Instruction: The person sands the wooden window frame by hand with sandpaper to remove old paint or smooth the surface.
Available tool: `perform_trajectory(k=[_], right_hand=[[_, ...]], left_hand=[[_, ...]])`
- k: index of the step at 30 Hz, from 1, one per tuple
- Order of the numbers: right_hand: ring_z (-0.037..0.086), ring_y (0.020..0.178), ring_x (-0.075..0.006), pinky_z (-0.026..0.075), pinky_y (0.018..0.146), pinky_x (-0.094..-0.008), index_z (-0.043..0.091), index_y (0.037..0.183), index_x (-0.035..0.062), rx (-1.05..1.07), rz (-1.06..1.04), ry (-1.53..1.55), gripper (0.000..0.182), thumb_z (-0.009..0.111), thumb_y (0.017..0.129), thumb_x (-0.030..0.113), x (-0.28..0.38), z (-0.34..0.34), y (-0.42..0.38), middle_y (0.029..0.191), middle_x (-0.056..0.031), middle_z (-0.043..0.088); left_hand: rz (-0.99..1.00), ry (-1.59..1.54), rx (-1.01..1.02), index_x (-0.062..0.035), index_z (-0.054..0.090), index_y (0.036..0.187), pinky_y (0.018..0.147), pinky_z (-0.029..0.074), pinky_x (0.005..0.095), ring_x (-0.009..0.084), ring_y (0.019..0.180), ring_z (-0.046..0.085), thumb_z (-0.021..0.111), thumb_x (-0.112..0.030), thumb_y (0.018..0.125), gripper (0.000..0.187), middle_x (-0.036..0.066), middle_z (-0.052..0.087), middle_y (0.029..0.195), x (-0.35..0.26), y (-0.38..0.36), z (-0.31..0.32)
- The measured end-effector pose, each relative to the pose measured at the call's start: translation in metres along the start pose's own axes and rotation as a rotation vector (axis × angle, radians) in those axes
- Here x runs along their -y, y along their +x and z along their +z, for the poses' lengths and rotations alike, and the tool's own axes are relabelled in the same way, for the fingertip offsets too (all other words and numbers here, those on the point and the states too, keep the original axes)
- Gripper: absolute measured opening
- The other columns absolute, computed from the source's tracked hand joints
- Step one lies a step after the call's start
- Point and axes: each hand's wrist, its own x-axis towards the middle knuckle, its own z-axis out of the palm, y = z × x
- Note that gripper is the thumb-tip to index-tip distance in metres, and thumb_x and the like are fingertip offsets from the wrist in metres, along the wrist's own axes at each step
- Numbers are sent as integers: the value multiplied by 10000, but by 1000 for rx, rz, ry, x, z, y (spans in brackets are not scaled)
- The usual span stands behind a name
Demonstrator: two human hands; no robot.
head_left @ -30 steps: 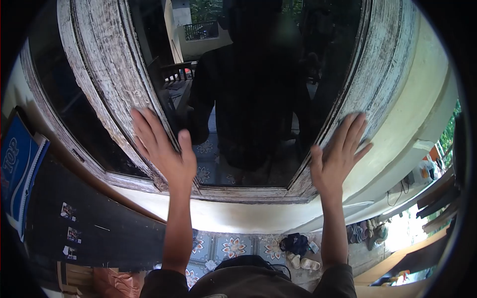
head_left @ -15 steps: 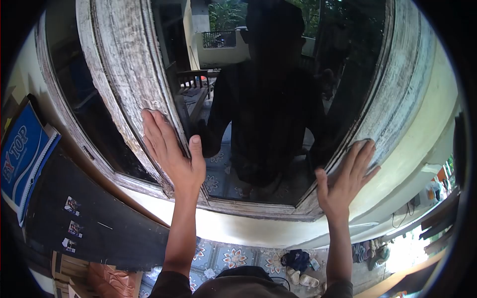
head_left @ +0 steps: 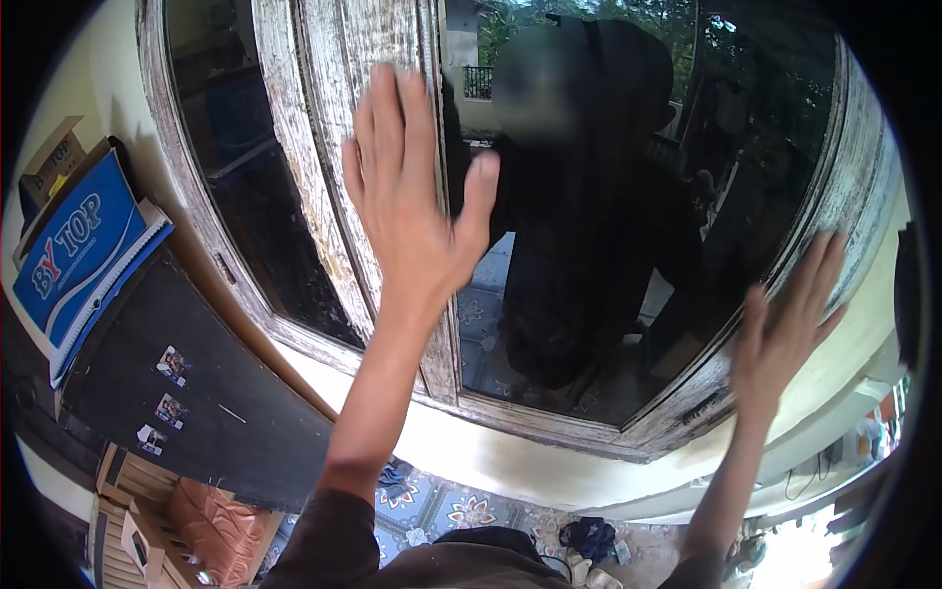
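A worn wooden window frame (head_left: 299, 147) with peeling whitish paint fills the upper view. Set in it is a dark glass pane (head_left: 599, 294), which mirrors a dark figure, trees and a tiled floor. My left hand (head_left: 407, 216), fingers stretched upward and thumb out, overlaps the frame's middle upright and the edge of the glass. On the far side of the pane, my right hand (head_left: 790, 319) has its fingers spread over the right upright (head_left: 852, 182), slightly blurred. Neither hand holds anything.
To the left, a blue BY TOP box (head_left: 88, 255) stands on a dark board or cabinet (head_left: 221, 393) with small stickers. Below are a patterned tile floor (head_left: 432, 506), a brown cushion (head_left: 221, 520) on a wooden seat, and a dark cloth bundle (head_left: 589, 538) beside shoes.
Both hands have moved up along the window frame, the left one higher. The view has turned, so the window and box sit farther right in it. Both hands stay open.
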Motion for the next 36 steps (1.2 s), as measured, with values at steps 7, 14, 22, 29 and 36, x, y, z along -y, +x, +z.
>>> perform_trajectory(k=[7, 14, 22, 29, 36], right_hand=[[235, 1457, -290, 45, 1143, -614, 315, 1510, 217, -100, -1, 25, 702, 345, 940, 625, 11, 2, -14, 1566, -74, 290], [236, 1459, -274, 63, 1153, -586, 335, 1502, 211, -188, -118, -117, 653, 349, 963, 579, -16, 4, 77, 1561, -76, 300], [246, 1455, -276, 70, 1158, -576, 334, 1502, 204, -160, -63, 21, 673, 361, 952, 591, 6, 1, 28, 1566, -80, 291], [277, 1442, -276, 90, 1158, -576, 338, 1500, 249, -319, -227, -68, 643, 391, 953, 582, -39, 7, 166, 1559, -58, 309], [259, 1450, -298, 93, 1145, -578, 345, 1497, 160, -154, -72, 106, 705, 553, 912, 493, 5, -6, 73, 1557, -100, 312]], left_hand=[[-92, -50, 8, -41, 339, 1486, 1137, 131, 522, 382, 1425, 266, 567, -319, 888, 698, 219, 274, 1547, 0, -20, -2], [42, 20, -116, -46, 354, 1476, 1130, 161, 537, 374, 1407, 299, 591, -371, 876, 722, 195, 323, 1527, 8, 67, 8], [-41, 2, -51, -57, 349, 1482, 1136, 158, 529, 366, 1423, 282, 588, -349, 869, 721, 188, 303, 1542, 5, 14, 2], [240, 252, -366, 25, 526, 1288, 1020, 395, 404, 351, 1221, 530, 575, -214, 887, 469, 253, 548, 1303, -8, 158, 6], [120, 53, -123, -81, 390, 1464, 1121, 212, 542, 376, 1393, 332, 590, -375, 874, 689, 180, 340, 1523, 7, 87, 5]])
